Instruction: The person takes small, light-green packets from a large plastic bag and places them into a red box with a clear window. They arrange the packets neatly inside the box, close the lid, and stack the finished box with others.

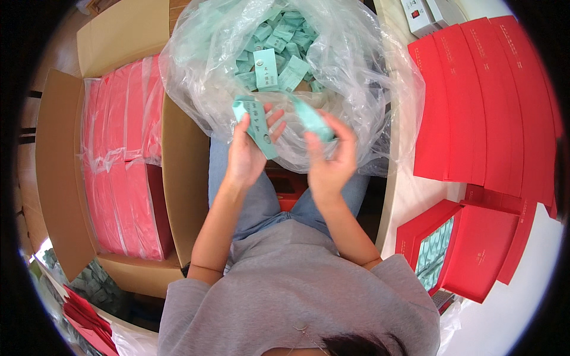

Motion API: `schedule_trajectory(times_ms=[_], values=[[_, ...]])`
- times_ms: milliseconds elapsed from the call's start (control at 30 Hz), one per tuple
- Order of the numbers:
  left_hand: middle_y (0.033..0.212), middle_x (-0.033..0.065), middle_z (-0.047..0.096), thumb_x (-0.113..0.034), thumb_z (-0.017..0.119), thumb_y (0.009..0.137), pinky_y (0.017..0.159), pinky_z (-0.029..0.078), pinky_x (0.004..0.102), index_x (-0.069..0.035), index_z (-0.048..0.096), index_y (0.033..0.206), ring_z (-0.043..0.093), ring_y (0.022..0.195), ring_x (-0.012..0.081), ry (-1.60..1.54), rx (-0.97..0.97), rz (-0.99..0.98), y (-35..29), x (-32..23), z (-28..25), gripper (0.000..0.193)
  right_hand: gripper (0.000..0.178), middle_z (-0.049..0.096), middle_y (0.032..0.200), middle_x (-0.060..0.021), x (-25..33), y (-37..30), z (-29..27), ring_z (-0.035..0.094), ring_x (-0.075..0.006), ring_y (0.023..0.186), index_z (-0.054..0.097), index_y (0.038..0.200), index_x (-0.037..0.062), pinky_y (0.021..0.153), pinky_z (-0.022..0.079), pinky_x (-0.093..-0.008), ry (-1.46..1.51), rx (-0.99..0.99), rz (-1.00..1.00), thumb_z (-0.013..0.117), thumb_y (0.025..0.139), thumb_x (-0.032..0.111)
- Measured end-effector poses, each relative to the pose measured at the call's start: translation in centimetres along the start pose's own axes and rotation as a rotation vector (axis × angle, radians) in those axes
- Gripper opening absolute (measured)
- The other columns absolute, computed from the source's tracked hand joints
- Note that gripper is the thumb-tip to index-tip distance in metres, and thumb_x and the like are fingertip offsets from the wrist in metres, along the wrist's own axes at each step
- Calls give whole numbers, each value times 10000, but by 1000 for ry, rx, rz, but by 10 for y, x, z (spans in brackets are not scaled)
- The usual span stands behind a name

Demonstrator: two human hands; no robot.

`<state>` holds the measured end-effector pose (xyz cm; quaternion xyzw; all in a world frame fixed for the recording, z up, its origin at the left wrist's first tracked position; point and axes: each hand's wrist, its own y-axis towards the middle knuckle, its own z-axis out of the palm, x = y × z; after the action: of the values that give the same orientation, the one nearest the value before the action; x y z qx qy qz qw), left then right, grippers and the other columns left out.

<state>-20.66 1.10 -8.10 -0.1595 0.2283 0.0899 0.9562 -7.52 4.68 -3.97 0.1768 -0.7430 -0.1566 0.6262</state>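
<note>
My left hand (246,151) is closed on a pale teal sachet (259,132) with dark printing; a second one seems to lie under it at the top. Close by on the right, my right hand (333,157) pinches another teal sachet (312,118), smeared by motion, between thumb and fingers. Both hands are over the near edge of a large clear plastic bag (196,77). Inside that bag lies a heap of loose teal sachets (288,38), with a flat upright one (266,69) at the near side of the heap.
On my left stands an open cardboard box (184,178) of red boxes in plastic wrap (122,113). To the right, a row of red boxes (475,101) lies on a white table (404,202). An open red box (407,234) there holds teal sachets. Beyond sits a white device (421,15).
</note>
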Motion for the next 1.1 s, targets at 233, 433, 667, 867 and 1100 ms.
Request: schedule_trajectory(times_ms=[233,433,667,867,1100], values=[[1286,103,535,-430,425,958,985,433,395,-11,432,1332,523,1166,243,200,82,-105,-10,0,5,561,284,611,1197,-140,3,-27,-1,553,-314,1115,631,1074,11,958,405,-387,-90,422,-128,663,821,135],[1301,119,530,-430,502,896,990,414,357,-7,421,1346,518,1169,215,246,145,12,-16,12,5,622,336,621,1048,-125,0,-3,1,590,-196,924,572,1101,-6,802,461,-319,173,385,521,635,896,253],[1062,48,560,-492,350,997,860,449,309,-25,466,1286,544,978,140,415,-103,54,-8,16,-3,562,419,571,949,-135,-7,-10,-2,606,-292,785,531,1100,-2,666,482,-379,-297,576,102,705,822,258],[845,2,532,-555,284,988,681,455,251,-23,483,1269,515,734,87,243,-123,-83,-7,1,-7,633,522,569,1065,-145,16,-10,-5,579,-315,945,471,1210,29,782,477,-380,-28,726,281,717,809,256],[697,44,588,-601,296,964,456,408,216,-7,609,1066,502,508,98,459,-11,-289,-14,-2,-3,679,331,645,1058,-140,8,24,-1,604,-305,942,612,1126,24,778,494,-372,-104,664,-25,681,820,130]])
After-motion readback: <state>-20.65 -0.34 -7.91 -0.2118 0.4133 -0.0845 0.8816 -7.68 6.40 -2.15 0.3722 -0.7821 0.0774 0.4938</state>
